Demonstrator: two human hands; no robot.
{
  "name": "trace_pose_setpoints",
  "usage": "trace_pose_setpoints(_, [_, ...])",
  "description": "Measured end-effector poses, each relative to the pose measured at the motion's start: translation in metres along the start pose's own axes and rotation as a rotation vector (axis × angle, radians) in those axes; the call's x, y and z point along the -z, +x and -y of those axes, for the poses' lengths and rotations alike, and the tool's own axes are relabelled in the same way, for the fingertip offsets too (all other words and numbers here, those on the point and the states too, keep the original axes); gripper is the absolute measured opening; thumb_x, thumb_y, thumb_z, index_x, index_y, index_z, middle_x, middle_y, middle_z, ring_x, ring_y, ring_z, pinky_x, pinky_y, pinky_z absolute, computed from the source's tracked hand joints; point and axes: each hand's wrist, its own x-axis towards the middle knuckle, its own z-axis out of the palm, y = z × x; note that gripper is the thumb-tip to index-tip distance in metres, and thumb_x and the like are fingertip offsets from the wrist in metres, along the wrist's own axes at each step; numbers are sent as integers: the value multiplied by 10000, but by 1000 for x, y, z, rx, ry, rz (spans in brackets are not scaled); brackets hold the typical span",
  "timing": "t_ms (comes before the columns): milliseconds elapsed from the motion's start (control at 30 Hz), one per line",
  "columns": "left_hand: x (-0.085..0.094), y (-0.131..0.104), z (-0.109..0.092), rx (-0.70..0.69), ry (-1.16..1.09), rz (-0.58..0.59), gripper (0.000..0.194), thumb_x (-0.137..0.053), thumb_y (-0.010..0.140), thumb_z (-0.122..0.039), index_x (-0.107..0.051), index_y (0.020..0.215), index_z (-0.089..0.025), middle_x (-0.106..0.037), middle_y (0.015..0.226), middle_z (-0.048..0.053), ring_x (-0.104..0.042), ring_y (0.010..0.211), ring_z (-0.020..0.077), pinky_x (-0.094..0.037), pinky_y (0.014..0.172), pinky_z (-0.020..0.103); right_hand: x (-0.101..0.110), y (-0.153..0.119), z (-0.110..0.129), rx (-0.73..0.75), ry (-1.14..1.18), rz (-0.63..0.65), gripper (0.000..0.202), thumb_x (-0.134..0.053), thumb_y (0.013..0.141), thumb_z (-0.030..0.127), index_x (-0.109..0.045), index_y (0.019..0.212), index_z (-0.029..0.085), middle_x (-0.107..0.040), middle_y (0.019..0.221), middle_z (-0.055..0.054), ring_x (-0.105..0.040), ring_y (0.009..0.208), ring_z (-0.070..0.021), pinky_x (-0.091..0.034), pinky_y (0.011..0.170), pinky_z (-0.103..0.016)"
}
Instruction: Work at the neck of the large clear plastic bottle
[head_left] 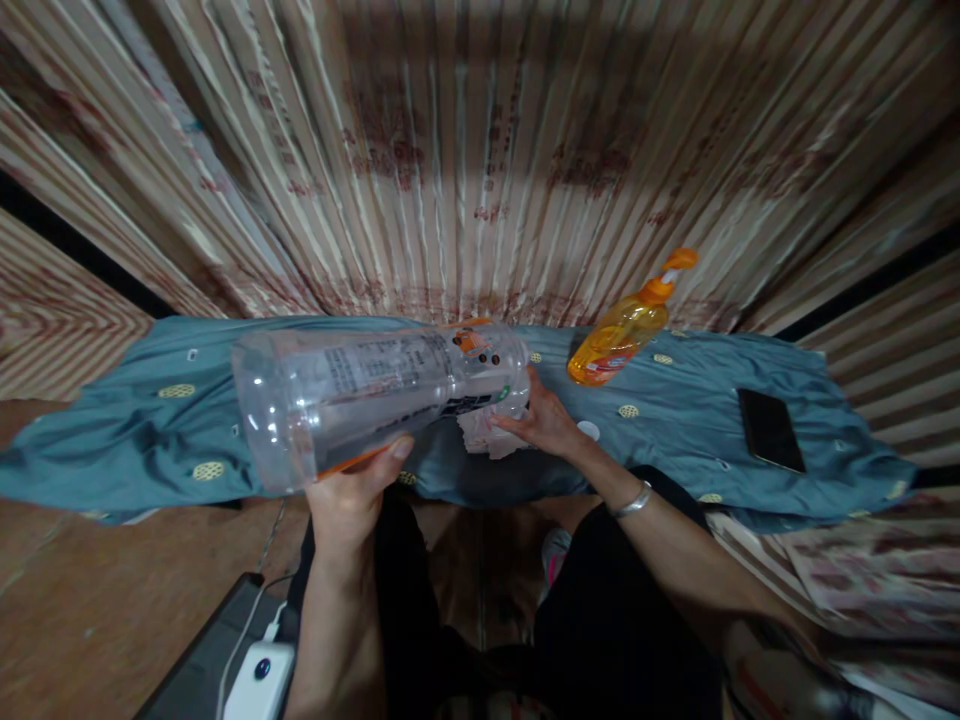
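Note:
A large clear plastic bottle (375, 390) lies tilted on its side in the air above the teal cloth, its wide end to the left. Printed text and an orange picture mark its wall. My left hand (352, 500) grips it from below near the wide end, thumb along the near side. At the narrower right end is my right hand (551, 420), closed with the thumb over a crumpled pale pink cloth (484, 440). Its other fingers go behind the bottle's end and are partly hidden.
An orange pump bottle (619, 335) stands on the teal cloth (675, 400) at the back right. A black phone (771, 430) lies farther right, and a small white disc (588, 430) near my right wrist. Pleated curtain (465, 180) hangs behind. A white power bank (259, 680) sits at lower left.

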Motion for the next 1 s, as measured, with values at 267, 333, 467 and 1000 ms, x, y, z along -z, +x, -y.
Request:
trace_pose_setpoints(267, [-7,-4,-3,29,-45,-46,555,-870,635,-424,-696,1115,-208,-736,1014,67,-709,1009,285,-592,911,435,-2,1,2,-5,-15,-33,968,-798,729,500,-326,1509,173,-652,1328,-147,-669,1172,-363,-548,998,-514])
trace_pose_setpoints(333, [-6,-5,-3,39,-25,-51,549,-860,638,-442,-699,1109,-209,-736,1015,70,-711,1003,283,-591,915,434,-2,1,2,-16,-21,-41,992,-814,709,494,-322,1509,176,-657,1324,-147,-676,1162,-364,-555,981,-511])
trace_pose_setpoints(467, [-4,-6,-2,50,20,-47,566,-833,643,-490,-694,1115,-210,-730,1026,70,-713,991,285,-593,905,438,-2,1,2,-10,-22,-38,969,-822,700,494,-359,1496,191,-667,1311,-134,-687,1133,-356,-559,975,-510])
trace_pose_setpoints(1000, [-11,-6,-14,86,-121,-72,458,-865,626,-359,-743,1039,-203,-750,980,66,-733,914,265,-606,885,427,-1,3,4,-1,-3,-5,943,-813,727,481,-361,1521,247,-642,1361,-114,-676,1150,-351,-549,978,-491])
